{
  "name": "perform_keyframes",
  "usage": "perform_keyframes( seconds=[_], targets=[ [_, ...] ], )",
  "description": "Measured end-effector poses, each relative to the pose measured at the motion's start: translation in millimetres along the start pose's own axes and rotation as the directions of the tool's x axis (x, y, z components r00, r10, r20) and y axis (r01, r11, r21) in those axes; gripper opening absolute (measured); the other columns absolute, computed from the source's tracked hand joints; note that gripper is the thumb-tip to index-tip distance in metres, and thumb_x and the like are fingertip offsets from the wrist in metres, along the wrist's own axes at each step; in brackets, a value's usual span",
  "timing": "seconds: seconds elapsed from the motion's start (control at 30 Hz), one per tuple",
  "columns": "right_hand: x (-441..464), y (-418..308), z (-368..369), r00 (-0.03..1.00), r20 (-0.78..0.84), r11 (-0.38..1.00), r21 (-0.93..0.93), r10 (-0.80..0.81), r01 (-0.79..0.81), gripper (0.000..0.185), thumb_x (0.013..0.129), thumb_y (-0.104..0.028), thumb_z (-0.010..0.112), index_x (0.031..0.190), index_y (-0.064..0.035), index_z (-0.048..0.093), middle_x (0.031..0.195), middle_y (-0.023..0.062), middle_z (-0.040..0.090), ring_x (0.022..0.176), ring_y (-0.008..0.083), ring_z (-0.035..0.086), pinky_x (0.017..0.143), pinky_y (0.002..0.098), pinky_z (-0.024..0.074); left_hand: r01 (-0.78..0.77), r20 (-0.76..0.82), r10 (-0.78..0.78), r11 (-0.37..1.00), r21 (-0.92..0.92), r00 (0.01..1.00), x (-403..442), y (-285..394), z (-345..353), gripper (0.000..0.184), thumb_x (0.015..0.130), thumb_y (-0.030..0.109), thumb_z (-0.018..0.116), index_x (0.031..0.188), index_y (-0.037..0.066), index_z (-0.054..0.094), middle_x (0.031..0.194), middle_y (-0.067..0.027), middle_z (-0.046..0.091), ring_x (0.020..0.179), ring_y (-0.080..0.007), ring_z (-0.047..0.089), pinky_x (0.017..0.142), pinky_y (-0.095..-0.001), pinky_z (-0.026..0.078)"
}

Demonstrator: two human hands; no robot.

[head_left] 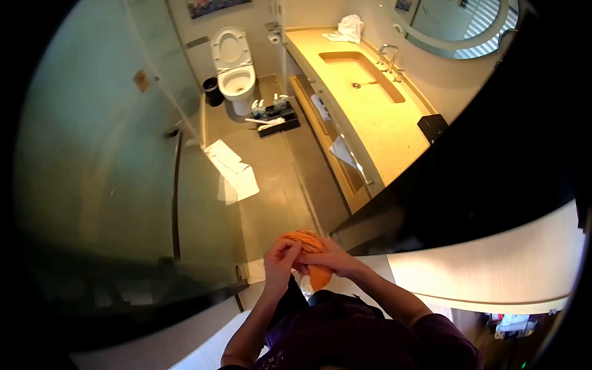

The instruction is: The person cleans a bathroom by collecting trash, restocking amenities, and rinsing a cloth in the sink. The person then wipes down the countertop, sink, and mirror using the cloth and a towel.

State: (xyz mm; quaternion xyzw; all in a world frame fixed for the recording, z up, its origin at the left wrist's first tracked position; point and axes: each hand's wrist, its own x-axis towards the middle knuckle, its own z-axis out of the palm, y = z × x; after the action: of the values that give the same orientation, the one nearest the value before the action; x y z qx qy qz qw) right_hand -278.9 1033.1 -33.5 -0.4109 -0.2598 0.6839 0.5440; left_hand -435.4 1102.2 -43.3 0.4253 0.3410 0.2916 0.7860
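Observation:
An orange cloth (319, 277), bunched and twisted at its top, is held in front of my body at the bathroom doorway. My left hand (281, 261) pinches it from the left, its fingers closed on the folds. Around the right side of the cloth my right hand (333, 256) is closed, its fingers reaching toward the left hand. Some fingertips are hidden behind the folds. Just below the hands shows a small pale thing (306, 285), too covered to name.
Ahead on the floor lie a white towel (233, 171) and a black caddy (280, 126) with several bottles. Beyond stand a toilet (237, 80) with lid raised and a black bin (213, 91). A glass partition (123, 154) runs left; a counter (370, 132) with a sink runs right.

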Motion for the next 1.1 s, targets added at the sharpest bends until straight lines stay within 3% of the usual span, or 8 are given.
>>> perform_keyframes(
  seconds=[0.17,0.23,0.37,0.4,0.6,0.7,0.8,1.1],
  targets=[
    [105,-21,-33,0.996,-0.086,0.960,0.280,0.031,-0.006,0.060,0.086,-0.004,0.074,0.140,-0.0019,0.048,0.118,0.0081,0.063,0.098,0.0166,0.065,0.083,0.0305,0.0562,-0.273,-0.153,0.340,0.900,0.339,0.928,126,9,-25,0.011,0.100,0.009,0.062,0.106,0.000,0.063,0.079,-0.0074,0.067,0.065,-0.0148,0.064,0.060,-0.0254,0.053],
    [146,-27,-51,0.997,-0.065,0.903,0.429,0.036,-0.005,0.065,0.082,0.002,0.071,0.142,-0.0023,0.047,0.125,0.0095,0.063,0.105,0.0183,0.066,0.086,0.0325,0.0564,-0.431,0.087,0.686,0.348,0.832,0.722,183,42,-35,0.016,0.098,0.008,0.064,0.112,0.001,0.062,0.094,-0.0080,0.066,0.084,-0.0133,0.065,0.073,-0.0279,0.054],
    [196,-93,-86,0.925,-0.372,0.906,0.363,-0.073,0.217,0.071,0.075,0.009,0.064,0.143,-0.0010,0.047,0.127,0.0130,0.063,0.107,0.0244,0.067,0.089,0.0365,0.0576,-0.451,0.144,0.596,0.406,0.795,0.790,290,91,-76,0.022,0.098,0.007,0.063,0.119,0.002,0.060,0.106,-0.0091,0.065,0.099,-0.0138,0.063,0.082,-0.0301,0.053],
    [202,-99,-105,0.875,-0.481,0.909,0.335,-0.059,0.246,0.069,0.074,0.009,0.064,0.141,-0.0017,0.049,0.125,0.0122,0.065,0.106,0.0240,0.067,0.088,0.0355,0.0571,-0.361,-0.026,0.478,0.697,0.619,0.878,314,98,-89,0.023,0.098,0.006,0.063,0.120,0.001,0.060,0.104,-0.0088,0.065,0.096,-0.0147,0.064,0.082,-0.0295,0.054],
    [176,-136,-192,0.163,-0.968,0.959,-0.150,-0.192,0.241,0.062,0.073,0.007,0.063,0.134,-0.0024,0.054,0.118,0.0109,0.067,0.105,0.0229,0.067,0.086,0.0348,0.0555,-0.125,-0.115,0.180,0.918,0.376,0.977,432,143,-130,0.021,0.097,0.005,0.063,0.118,0.000,0.061,0.098,-0.0073,0.066,0.089,-0.0153,0.067,0.080,-0.0262,0.054],
    [140,-152,-224,-0.213,-0.861,0.886,-0.443,-0.463,-0.136,0.061,0.076,0.003,0.063,0.135,-0.0040,0.052,0.116,0.0132,0.068,0.101,0.0276,0.069,0.086,0.0374,0.0557,-0.045,-0.100,0.083,0.943,0.331,0.991,478,151,-120,0.018,0.097,0.004,0.063,0.114,-0.001,0.062,0.095,-0.0073,0.067,0.087,-0.0141,0.067,0.077,-0.0246,0.054],
    [99,-169,-254,-0.330,-0.729,0.650,-0.204,-0.600,-0.732,0.063,0.078,-0.005,0.069,0.138,-0.0065,0.051,0.126,0.0175,0.062,0.118,0.0377,0.058,0.101,0.0453,0.0460,0.017,0.038,-0.031,0.945,0.327,0.999,519,153,-100,0.016,0.096,0.003,0.063,0.111,-0.001,0.063,0.093,-0.0081,0.069,0.084,-0.0143,0.068,0.076,-0.0249,0.055],
    [229,-197,-359,-0.081,-0.577,0.323,-0.331,-0.813,-0.887,0.046,0.079,-0.009,0.068,0.125,-0.0070,0.061,0.133,0.0213,0.055,0.128,0.0403,0.046,0.109,0.0523,0.0349,-0.104,0.246,-0.049,0.813,0.573,0.968,679,164,-48,0.017,0.097,0.004,0.063,0.112,-0.003,0.064,0.092,-0.0080,0.070,0.085,-0.0134,0.067,0.080,-0.0266,0.055]
  ],
)
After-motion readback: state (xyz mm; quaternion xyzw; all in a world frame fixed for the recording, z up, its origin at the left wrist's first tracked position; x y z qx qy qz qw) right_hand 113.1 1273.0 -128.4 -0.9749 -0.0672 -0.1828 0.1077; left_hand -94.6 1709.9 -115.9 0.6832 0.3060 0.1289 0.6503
